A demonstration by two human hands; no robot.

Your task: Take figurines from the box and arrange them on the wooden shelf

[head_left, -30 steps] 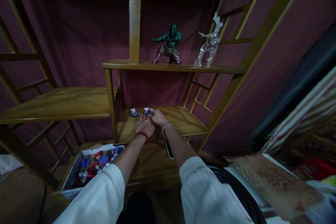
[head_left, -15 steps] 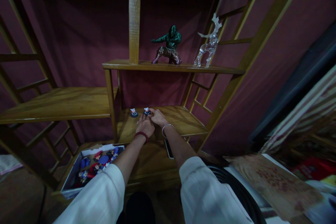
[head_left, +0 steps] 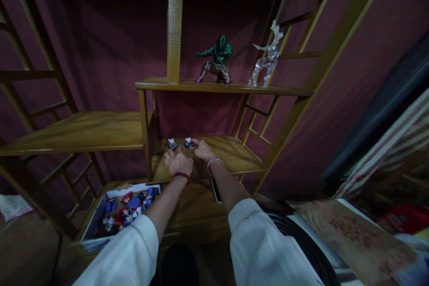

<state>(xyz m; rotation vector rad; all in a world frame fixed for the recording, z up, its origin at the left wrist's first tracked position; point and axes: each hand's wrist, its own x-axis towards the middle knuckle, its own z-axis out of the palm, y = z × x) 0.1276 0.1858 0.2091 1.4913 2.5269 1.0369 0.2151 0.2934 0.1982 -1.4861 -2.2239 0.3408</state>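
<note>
Two small white-headed figurines on dark bases stand on the lower wooden shelf, the left figurine (head_left: 172, 143) and the right figurine (head_left: 188, 142). Just in front of the left one is my left hand (head_left: 179, 162), fingers spread and nothing held; whether a fingertip meets its base I cannot tell. My right hand (head_left: 203, 149) reaches in from the right with fingers stretched out, the tips at the right figurine's side. They seem to touch it without wrapping round it. The undersides of both hands are hidden.
A dark green crouching figure (head_left: 219, 59) and a clear deer figurine (head_left: 266, 60) stand on the shelf above. Below left, a white box (head_left: 91, 228) holds several colourful figures. A phone (head_left: 216, 191) lies on the lower board. An upright post (head_left: 143, 134) borders the compartment's left side.
My left hand has moved left, from the right figurine towards the left one, and its fingers have spread. The right hand stays beside the right figurine. The view has shifted slightly.
</note>
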